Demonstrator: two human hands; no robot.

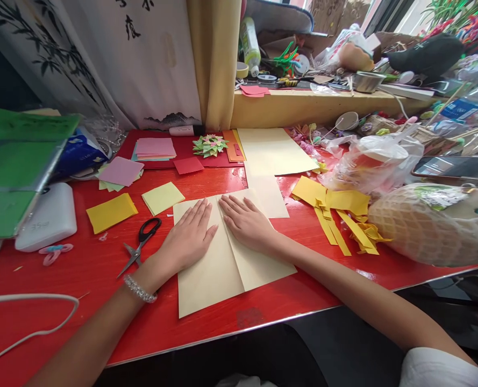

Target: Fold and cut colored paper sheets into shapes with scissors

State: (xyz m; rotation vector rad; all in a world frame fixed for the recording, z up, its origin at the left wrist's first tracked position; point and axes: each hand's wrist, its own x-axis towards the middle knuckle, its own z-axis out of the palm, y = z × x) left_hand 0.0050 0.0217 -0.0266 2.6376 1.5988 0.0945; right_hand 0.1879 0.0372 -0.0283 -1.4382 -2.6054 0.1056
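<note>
A cream sheet of paper (210, 290) with a crease down its middle lies on the red table in front of me. My left hand (192, 234) rests flat on its left half, fingers stretched out. On the right half, by the crease, my right hand (247, 220) also lies flat. Neither hand grips anything. Black-handled scissors (140, 244) lie with blades parted, just left of my left wrist. Beyond the sheet sit a pale yellow paper stack (163, 198) and a smaller cream piece (270, 196), partly under the sheet's far edge.
Yellow paper strips (339, 212) lie to the right, beside a netted round object (436, 223). A folded paper flower (209, 145) and pink papers (155, 148) sit at the back. A white power bank (47, 217) and a cable (33, 295) are on the left.
</note>
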